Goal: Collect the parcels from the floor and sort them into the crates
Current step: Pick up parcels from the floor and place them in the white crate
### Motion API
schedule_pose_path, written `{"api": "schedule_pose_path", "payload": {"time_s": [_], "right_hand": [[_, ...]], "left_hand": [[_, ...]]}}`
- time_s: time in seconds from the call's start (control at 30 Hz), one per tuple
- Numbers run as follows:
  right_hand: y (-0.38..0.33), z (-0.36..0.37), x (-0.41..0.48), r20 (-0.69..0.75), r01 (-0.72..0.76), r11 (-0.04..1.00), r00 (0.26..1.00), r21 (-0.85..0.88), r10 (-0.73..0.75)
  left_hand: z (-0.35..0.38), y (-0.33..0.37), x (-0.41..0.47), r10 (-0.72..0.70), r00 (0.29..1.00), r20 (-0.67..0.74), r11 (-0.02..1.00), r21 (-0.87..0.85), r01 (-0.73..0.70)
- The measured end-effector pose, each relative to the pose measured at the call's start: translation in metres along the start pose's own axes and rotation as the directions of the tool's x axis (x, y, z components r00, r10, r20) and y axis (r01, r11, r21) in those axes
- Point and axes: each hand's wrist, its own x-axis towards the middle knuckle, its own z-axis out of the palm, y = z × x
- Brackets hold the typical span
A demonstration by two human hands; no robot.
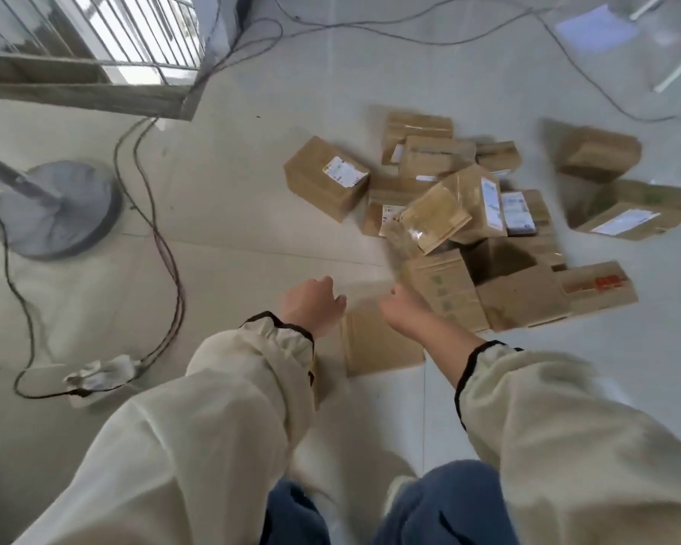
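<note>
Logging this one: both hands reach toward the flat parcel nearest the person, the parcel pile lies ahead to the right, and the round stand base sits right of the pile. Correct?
Not quite. The head view shows the round stand base far left of the parcel pile, near the cables, not right of it. The rest stands.

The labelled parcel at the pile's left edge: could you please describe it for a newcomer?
Find the heap of brown parcels on the pale floor. At its left edge, toward the round grey stand base, sits a chunky box. Nothing lies on it, and its top bears a white label.
</note>
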Motion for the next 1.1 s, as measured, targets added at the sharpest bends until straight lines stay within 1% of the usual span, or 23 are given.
{"api": "schedule_pose_path", "payload": {"time_s": [0.13, 0.27, 0.4, 0.57, 0.67, 0.8, 0.87, 0.93, 1.03, 1.1], "right_hand": [[0.044, 0.041, 0.090, -0.047, -0.022, 0.997, 0.999, -0.080, 0.018], [0.073, 0.062, 0.149, -0.043, -0.010, 0.986, 0.999, -0.164, 0.002], [0.083, 0.069, 0.167, -0.048, 0.018, 0.987, 0.999, -0.160, -0.026], [0.095, 0.077, 0.170, -0.048, -0.021, 0.984, 0.999, -0.175, 0.013], [0.099, 0.077, 0.180, -0.075, -0.016, 0.986, 0.997, -0.169, 0.003], [0.104, 0.080, 0.191, -0.085, -0.019, 0.992, 0.996, -0.121, 0.009], [0.106, 0.084, 0.193, -0.081, -0.021, 0.994, 0.997, -0.112, 0.012], [0.107, 0.088, 0.195, -0.090, -0.034, 0.998, 0.996, -0.060, 0.029], [0.103, 0.091, 0.204, -0.104, -0.067, 0.992, 0.992, 0.107, 0.078], [0.097, 0.094, 0.209, -0.034, -0.086, 0.958, 0.995, 0.272, 0.098]], "left_hand": [[0.085, -0.005, 0.072, 0.069, 0.998, 0.010, 0.994, 0.079, -0.070], [0.133, -0.011, 0.125, 0.132, 0.991, -0.029, 0.977, 0.175, -0.125], [0.154, -0.018, 0.140, 0.158, 0.987, -0.014, 0.973, 0.174, -0.153], [0.159, -0.029, 0.145, 0.198, 0.980, 0.000, 0.955, 0.227, -0.193], [0.170, -0.037, 0.153, 0.207, 0.975, 0.081, 0.941, 0.258, -0.221], [0.183, -0.041, 0.158, 0.172, 0.955, 0.242, 0.958, 0.183, -0.219], [0.188, -0.043, 0.156, 0.163, 0.945, 0.283, 0.972, 0.119, -0.203], [0.191, -0.045, 0.156, 0.144, 0.942, 0.305, 0.988, 0.011, -0.155], [0.189, -0.053, 0.163, 0.121, 0.952, 0.282, 0.985, -0.155, -0.080], [0.184, -0.066, 0.170, 0.081, 0.968, 0.238, 0.962, -0.271, -0.013]]}}
